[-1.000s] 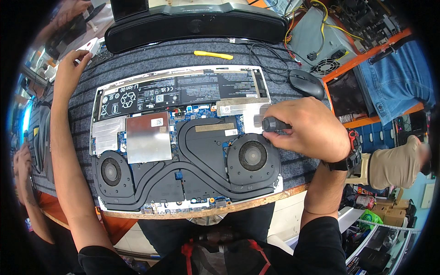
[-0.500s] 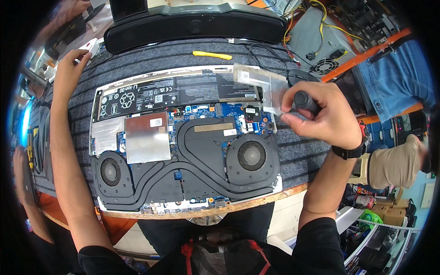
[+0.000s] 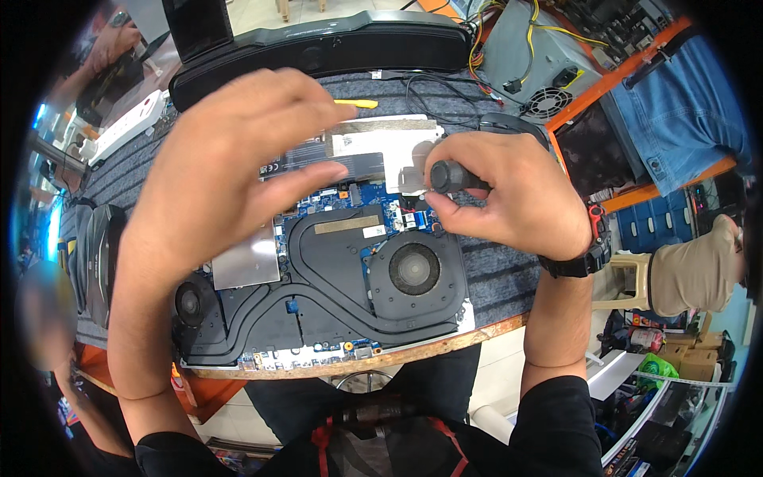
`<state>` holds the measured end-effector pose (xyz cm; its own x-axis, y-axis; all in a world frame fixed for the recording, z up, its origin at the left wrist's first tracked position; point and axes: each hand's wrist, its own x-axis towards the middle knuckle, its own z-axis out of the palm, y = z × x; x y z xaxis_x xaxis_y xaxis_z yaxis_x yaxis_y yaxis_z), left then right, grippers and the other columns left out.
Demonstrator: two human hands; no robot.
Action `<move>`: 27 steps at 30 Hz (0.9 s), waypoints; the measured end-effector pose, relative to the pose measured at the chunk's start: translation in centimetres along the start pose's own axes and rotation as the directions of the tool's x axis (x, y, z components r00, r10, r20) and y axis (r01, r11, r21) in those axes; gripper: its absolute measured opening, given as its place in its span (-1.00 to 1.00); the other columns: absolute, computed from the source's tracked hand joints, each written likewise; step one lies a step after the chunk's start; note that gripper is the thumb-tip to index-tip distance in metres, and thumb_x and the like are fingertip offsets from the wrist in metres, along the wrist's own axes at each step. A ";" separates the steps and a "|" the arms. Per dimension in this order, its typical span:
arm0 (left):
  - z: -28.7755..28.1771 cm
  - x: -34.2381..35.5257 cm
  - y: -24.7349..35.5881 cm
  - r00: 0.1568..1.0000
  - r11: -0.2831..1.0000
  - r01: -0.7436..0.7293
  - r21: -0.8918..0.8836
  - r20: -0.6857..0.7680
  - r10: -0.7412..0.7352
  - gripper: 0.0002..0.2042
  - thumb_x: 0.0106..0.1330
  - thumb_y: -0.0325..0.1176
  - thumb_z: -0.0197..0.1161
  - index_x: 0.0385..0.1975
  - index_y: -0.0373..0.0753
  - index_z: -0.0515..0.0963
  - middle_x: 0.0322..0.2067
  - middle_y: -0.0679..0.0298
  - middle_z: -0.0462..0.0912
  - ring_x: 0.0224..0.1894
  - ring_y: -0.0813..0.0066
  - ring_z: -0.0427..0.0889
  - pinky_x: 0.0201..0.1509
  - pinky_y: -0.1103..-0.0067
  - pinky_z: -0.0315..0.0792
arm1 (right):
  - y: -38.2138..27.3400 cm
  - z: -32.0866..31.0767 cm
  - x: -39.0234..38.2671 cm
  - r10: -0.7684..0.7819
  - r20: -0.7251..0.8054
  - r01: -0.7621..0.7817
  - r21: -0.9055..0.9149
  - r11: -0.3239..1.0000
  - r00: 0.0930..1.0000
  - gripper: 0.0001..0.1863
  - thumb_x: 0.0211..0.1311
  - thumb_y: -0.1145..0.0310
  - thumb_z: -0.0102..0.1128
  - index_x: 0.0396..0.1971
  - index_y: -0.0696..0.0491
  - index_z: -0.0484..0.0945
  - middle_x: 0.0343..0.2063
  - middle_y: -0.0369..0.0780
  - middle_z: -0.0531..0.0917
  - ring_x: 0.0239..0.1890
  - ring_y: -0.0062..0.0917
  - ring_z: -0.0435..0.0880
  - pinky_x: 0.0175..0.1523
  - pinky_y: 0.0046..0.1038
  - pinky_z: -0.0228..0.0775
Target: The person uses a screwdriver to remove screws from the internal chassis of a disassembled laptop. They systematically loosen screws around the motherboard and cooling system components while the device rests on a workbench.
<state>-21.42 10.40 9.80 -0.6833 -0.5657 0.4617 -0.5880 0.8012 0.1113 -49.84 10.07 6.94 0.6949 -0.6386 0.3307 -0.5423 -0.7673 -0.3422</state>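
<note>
An opened laptop (image 3: 330, 274) lies on the bench with its inner side up, showing a blue circuit board, a black fan (image 3: 415, 268) at each side and a dark battery (image 3: 366, 165) along the far edge. In my right hand (image 3: 520, 195) is a black screwdriver handle (image 3: 451, 176), and its thumb and fingers pinch a thin pale L-shaped sheet (image 3: 404, 155) with a brownish strip. That sheet hangs over the battery's right end. Over the laptop's left part hovers my left hand (image 3: 230, 171), thumb and fingers apart, holding nothing and hiding much of the battery. Below it shows a silver plate (image 3: 246, 262).
Behind the laptop lie a yellow pry tool (image 3: 359, 103), black cables and a long black speaker bar (image 3: 318, 56). A grey power supply box (image 3: 532, 67) stands back right; a white power strip (image 3: 131, 119) is back left. Another person's blurred hand (image 3: 48, 310) is at far left.
My left hand has swung from the far left to over the laptop, opening toward the sheet. My right hand has shifted left with sheet and screwdriver. The view has also shifted slightly.
</note>
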 end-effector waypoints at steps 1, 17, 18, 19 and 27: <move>0.5 -0.1 0.1 1.000 0.999 -0.001 0.032 0.007 0.001 -0.64 0.11 -0.38 0.48 -0.06 -0.26 0.67 -0.14 0.15 0.69 -0.09 0.19 0.67 0.00 0.39 0.53 | -0.1 -0.1 0.0 -0.008 0.003 0.008 -0.009 1.000 1.000 -0.71 0.11 0.27 0.39 -0.26 0.12 0.57 -0.42 -0.11 0.66 -0.36 -0.13 0.67 -0.28 -0.21 0.49; -2.3 -5.3 -5.5 0.919 0.915 0.394 0.083 -0.060 -0.390 -0.64 0.17 -0.53 0.41 0.01 -0.32 0.65 -0.17 0.15 0.72 -0.22 0.42 0.66 -0.14 0.55 0.50 | -0.4 -0.5 0.8 0.141 -0.307 -0.148 0.002 0.989 0.941 -0.71 0.20 0.16 0.45 -0.26 0.03 0.61 -0.50 -0.22 0.63 -0.55 -0.39 0.61 -0.40 -0.44 0.44; -2.5 -6.2 -6.9 0.921 0.915 0.387 0.113 -0.093 -0.378 -0.66 0.18 -0.51 0.43 0.00 -0.29 0.67 -0.17 0.19 0.72 -0.23 0.46 0.66 -0.17 0.55 0.49 | -0.4 -0.6 0.7 0.164 -0.313 -0.175 -0.006 0.985 0.936 -0.72 0.20 0.18 0.45 -0.24 0.03 0.62 -0.50 -0.22 0.63 -0.56 -0.40 0.59 -0.41 -0.45 0.42; -3.0 -7.1 -8.3 0.903 0.898 0.427 0.103 -0.099 -0.418 -0.67 0.20 -0.48 0.43 0.00 -0.27 0.67 -0.17 0.21 0.73 -0.23 0.48 0.66 -0.19 0.56 0.49 | 0.2 -0.4 0.5 0.123 -0.366 -0.135 -0.008 0.991 0.922 -0.74 0.21 0.24 0.46 -0.21 0.02 0.63 -0.50 -0.23 0.63 -0.58 -0.49 0.54 -0.43 -0.48 0.38; -6.7 -14.2 -14.5 0.728 0.717 0.686 0.129 -0.134 -0.672 -0.67 0.26 -0.32 0.42 0.00 -0.24 0.66 -0.26 0.15 0.77 -0.20 0.37 0.73 -0.07 0.48 0.55 | -0.8 -0.3 0.8 0.262 -0.354 -0.248 0.084 0.965 0.898 -0.77 0.22 0.40 0.42 -0.17 0.09 0.60 -0.38 -0.35 0.68 -0.50 -0.80 0.44 -0.45 -0.66 0.26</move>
<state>-0.30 8.13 7.48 -0.0439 -0.9242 0.3793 -0.9454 0.1611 0.2832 -49.02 10.22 7.78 0.3151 -0.7948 0.5186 -0.6557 -0.5773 -0.4865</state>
